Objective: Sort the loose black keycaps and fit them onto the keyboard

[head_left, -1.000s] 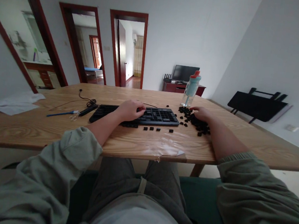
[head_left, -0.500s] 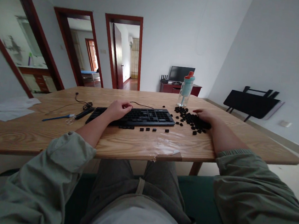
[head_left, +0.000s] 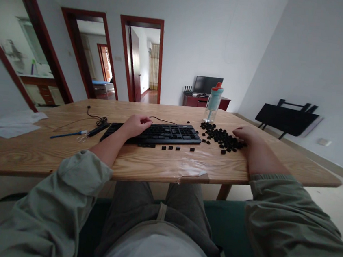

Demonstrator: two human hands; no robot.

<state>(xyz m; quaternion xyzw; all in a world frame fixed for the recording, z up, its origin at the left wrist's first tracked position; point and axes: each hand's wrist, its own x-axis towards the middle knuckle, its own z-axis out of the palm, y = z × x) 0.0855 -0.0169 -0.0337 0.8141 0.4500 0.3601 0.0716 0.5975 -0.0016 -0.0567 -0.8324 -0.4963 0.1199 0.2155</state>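
Observation:
A black keyboard (head_left: 171, 133) lies on the wooden table, with many of its keycaps off. My left hand (head_left: 137, 125) rests over its left part, thumb and fingers curled together; whatever they may hold is hidden. To the right of the keyboard spreads a pile of black keycaps (head_left: 224, 138). At the pile's right edge is my right hand (head_left: 248, 135), its fingers bent inward and closed; I cannot make out anything in them. Several loose keycaps (head_left: 170, 148) sit in a row along the keyboard's near side.
A clear bottle with a red lid (head_left: 213, 102) stands behind the pile. To the left lie a blue-handled brush (head_left: 66, 134), a dark slim tool (head_left: 97, 129), a coiled cable (head_left: 100, 120) and white paper (head_left: 15, 123). Clear tape (head_left: 190, 169) covers part of the table's near edge.
My right hand has drawn back to the right, off the keycap pile, and its fingers have curled in. My left hand stays in place over the keyboard.

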